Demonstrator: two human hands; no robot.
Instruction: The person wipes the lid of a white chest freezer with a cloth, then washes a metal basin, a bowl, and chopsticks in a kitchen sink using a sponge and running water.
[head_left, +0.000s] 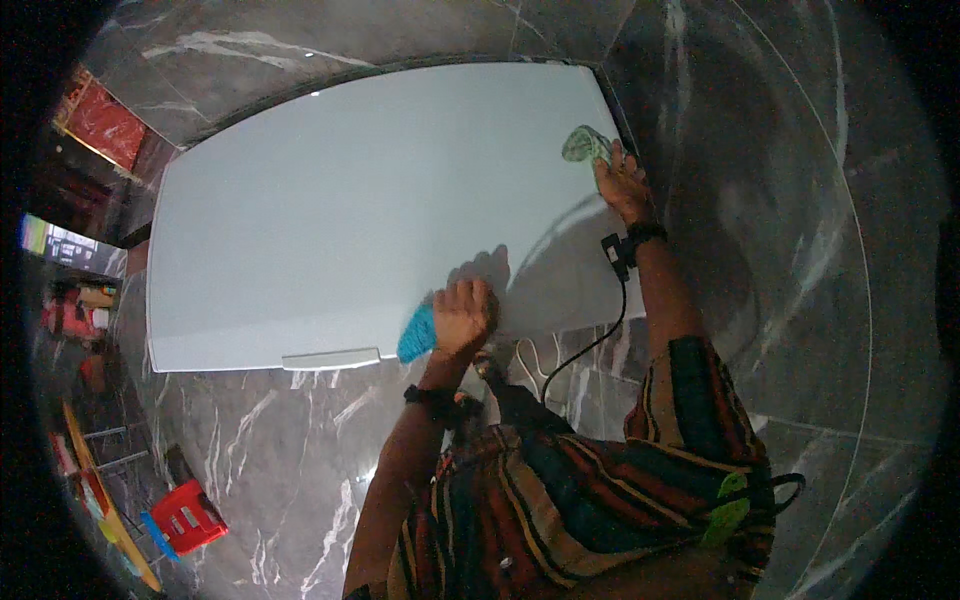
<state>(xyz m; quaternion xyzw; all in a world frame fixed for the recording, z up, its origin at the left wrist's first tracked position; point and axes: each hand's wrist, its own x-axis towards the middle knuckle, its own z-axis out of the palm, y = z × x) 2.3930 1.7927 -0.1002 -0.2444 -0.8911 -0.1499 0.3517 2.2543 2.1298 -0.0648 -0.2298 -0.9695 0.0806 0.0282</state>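
A wide white lid, apparently of a chest freezer, lies before me with a handle on its near edge. At that edge, right of the handle, my left hand is curled, with a fuzzy blue cloth showing beside its fingers. Near the lid's right edge is my right hand, its fingers over part of a patterned green cloth. The rest of that cloth lies bunched on the lid. Each wrist wears a dark band; a black cable hangs from the one on the right.
Grey marbled walls stand close behind and right of the lid. A pale cord hangs by the near edge. On the marbled floor at the lower left are a red plastic object and a long yellow-edged object.
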